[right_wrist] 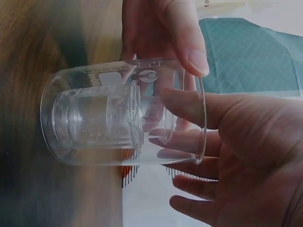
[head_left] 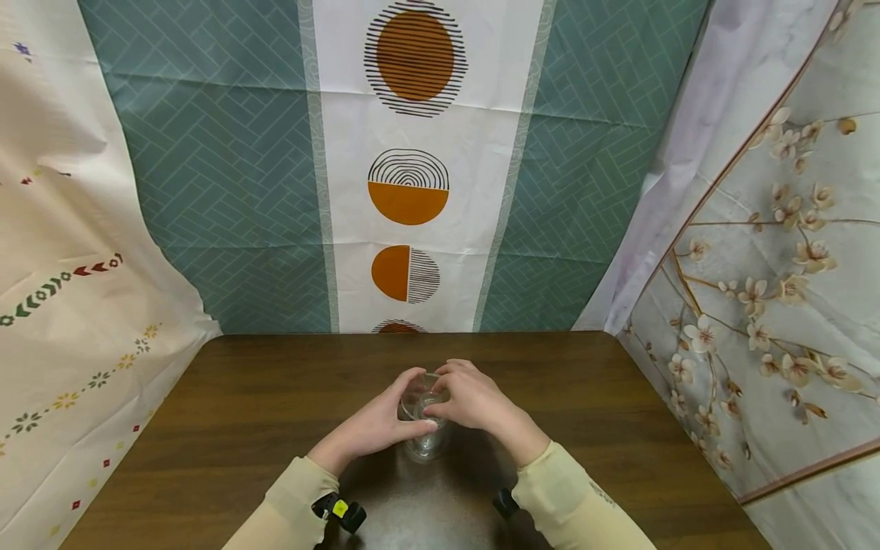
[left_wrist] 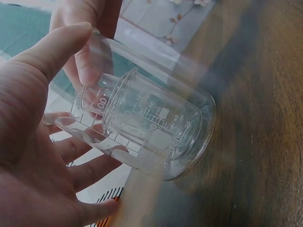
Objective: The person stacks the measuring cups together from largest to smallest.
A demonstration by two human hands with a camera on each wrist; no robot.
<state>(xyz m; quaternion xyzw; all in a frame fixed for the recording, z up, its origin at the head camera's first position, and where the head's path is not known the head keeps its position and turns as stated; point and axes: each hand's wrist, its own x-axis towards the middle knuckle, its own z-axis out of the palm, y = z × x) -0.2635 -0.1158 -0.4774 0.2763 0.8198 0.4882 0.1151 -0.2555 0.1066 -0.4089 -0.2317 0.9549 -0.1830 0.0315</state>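
Observation:
A large clear glass beaker (head_left: 424, 448) stands on the table in front of me. My left hand (head_left: 374, 422) holds it near the rim, thumb on one side and fingers on the other. Inside sits a medium beaker (left_wrist: 163, 113) with white markings, upright near the bottom. A still smaller glass beaker (right_wrist: 154, 116) sits partly within the medium one, its upper part above that rim. My right hand (head_left: 474, 397) reaches into the large beaker's mouth, thumb and fingers pinching the smallest beaker near its top. The glass layers overlap, so its lower end is hard to make out.
The dark wooden table (head_left: 275, 367) extends around the beakers. A green and white patterned cloth (head_left: 227, 191) hangs behind it, with a cream cloth (head_left: 76, 344) on the left and a flowered cloth (head_left: 756, 305) on the right.

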